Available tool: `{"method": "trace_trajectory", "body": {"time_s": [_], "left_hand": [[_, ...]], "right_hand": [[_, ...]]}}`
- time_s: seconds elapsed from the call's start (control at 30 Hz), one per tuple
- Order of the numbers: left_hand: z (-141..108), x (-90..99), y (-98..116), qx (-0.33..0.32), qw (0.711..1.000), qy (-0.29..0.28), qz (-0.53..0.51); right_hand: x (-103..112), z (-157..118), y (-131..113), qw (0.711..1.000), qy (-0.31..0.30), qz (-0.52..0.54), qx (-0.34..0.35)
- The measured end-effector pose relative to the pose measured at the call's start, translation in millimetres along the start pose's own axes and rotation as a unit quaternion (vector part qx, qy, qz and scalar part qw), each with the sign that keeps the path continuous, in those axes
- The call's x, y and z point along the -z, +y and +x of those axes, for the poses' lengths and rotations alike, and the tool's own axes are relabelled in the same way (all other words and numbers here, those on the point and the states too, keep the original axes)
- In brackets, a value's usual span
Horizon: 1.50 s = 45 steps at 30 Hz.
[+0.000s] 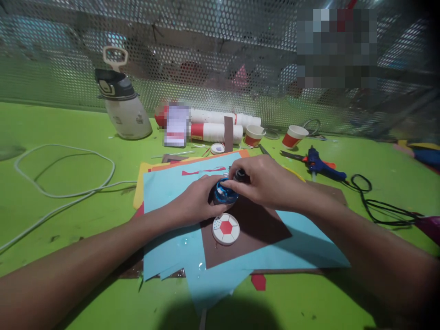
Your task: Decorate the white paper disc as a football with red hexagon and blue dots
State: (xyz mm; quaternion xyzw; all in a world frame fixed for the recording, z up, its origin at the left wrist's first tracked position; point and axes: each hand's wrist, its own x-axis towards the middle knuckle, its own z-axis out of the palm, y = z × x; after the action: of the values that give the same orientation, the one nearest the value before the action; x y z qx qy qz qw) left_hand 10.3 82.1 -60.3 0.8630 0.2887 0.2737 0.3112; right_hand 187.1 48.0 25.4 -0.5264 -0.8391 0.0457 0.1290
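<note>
My left hand (pixel 197 199) is wrapped around a small blue jar (pixel 224 196), keeping it upright over the brown paper sheet (pixel 250 236). Above the jar's mouth, my right hand (pixel 263 183) pinches a dark round cap (pixel 239 175), with the fingertips at the rim. Whether anything reaches from the cap into the jar is hidden by my fingers. Just in front of the jar lies a white disc (pixel 226 229) with a red hexagon in its middle and black lines running out from it. Light blue paper (pixel 168 256) spreads beneath the brown sheet.
Behind the papers lie stacked paper cups (pixel 216 131), a phone (pixel 176 126) and two upright cups (pixel 253 136). A blue glue gun (pixel 319 166) with a black cord rests at the right. At the left stand a white bottle (pixel 127 114) and a looped white cable (pixel 68 197).
</note>
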Motion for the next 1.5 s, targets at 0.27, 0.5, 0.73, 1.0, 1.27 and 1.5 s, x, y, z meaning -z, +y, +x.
{"method": "trace_trajectory", "body": {"time_s": [0.27,0.5,0.73,1.0,1.27,1.5], "left_hand": [[0,-1.0,-1,0.002,1.0,-0.002,-0.005],[3,2.1,-2,0.012,1.0,0.001,-0.003],[4,4.1,-3,0.016,1.0,-0.008,-0.009],[2,1.9,-12,0.034,0.999,-0.008,-0.027],[1,3.3,-10,0.025,0.999,-0.007,-0.029],[1,2.0,-9,0.039,0.999,-0.005,-0.036]], "right_hand": [[-4,-2,-2,0.999,0.026,0.006,0.016],[2,-6,-5,0.999,0.05,0.019,0.005],[6,2,4,0.99,0.102,0.094,-0.015],[5,-1,15,0.97,0.048,0.232,-0.049],[8,-15,28,0.944,0.081,0.312,-0.066],[-8,-11,35,0.925,0.132,0.329,-0.134]]}}
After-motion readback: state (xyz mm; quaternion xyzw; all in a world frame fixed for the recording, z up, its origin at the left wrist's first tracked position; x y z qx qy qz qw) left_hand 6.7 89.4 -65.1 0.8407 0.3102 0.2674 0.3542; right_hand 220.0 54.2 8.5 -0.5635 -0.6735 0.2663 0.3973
